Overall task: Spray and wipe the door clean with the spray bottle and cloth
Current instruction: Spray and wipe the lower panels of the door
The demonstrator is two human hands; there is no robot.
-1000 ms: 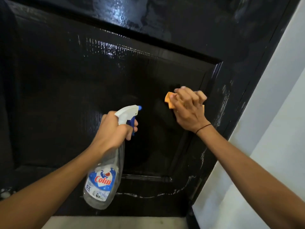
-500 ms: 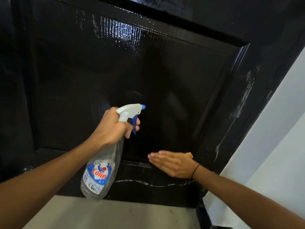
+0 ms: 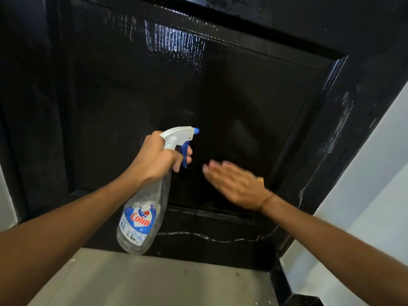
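Against the lower panel of the door (image 3: pixel 254 89), right hand (image 3: pixel 237 187) flat, fingers straight, up from the bottom rail, pressing the cloth (image 3: pixel 261 179), barely showing. Left hand (image 3: pixel 157 159) curled round the spray bottle (image 3: pixel 143 208), finger on trigger. Probably mid-wipe; white streaks left below.

pale grey floor (image 3: pixel 154 281) below black door (image 3: pixel 220 250); small white specks (image 3: pixel 72 259) on it.

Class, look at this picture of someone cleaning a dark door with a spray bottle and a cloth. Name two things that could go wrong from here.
1. The cloth shows only as a sliver under the flat right hand; it may slip out.
2. Wet streaks run down the door, and a white line sits near its bottom; missed, they might dry as marks.
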